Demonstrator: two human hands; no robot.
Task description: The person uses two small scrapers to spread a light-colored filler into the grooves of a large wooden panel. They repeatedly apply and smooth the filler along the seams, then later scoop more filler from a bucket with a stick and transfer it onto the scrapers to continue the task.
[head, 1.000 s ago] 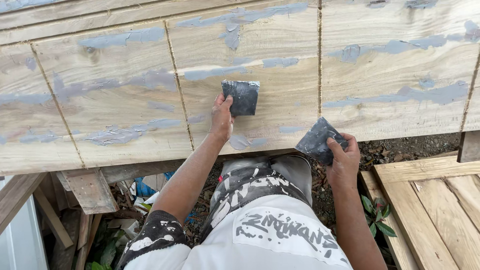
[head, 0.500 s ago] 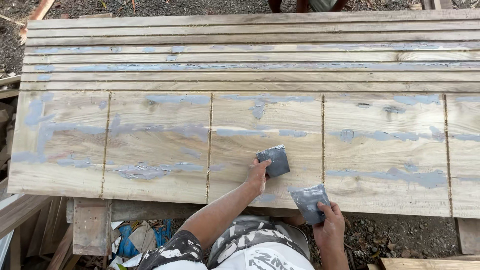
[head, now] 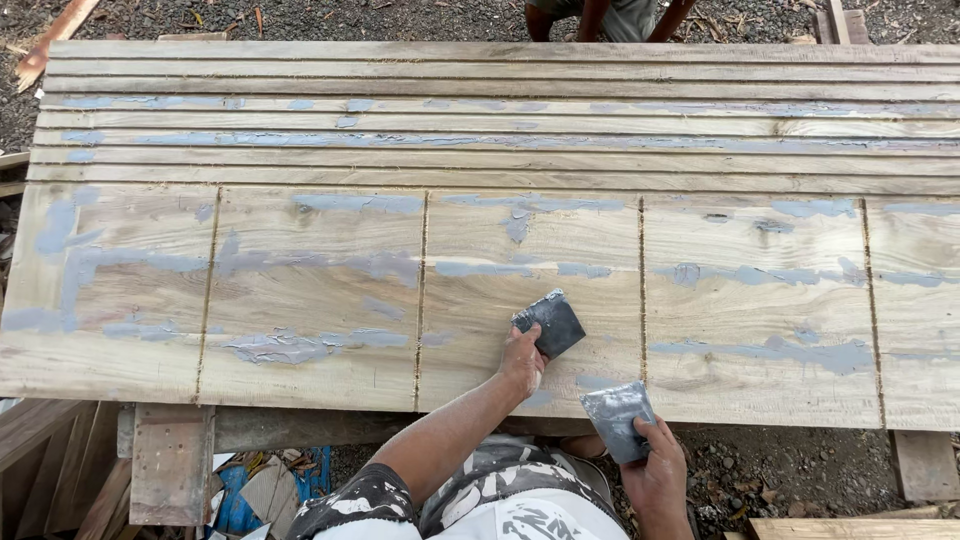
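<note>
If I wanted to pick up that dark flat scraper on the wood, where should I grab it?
Probably by the near edge, the way the left hand grips the dark scraper now, coming from the person's side. It is a thin flat sheet lying against the wood panel, so pinch that edge between thumb and fingers. The far edge carries grey filler, best left untouched.

A wide wooden panel streaked with grey filler spreads beyond the left hand, resting on timber supports over gravel ground.

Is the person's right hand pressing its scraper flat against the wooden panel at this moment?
No, the right hand holds its scraper off the wooden panel edge.
</note>
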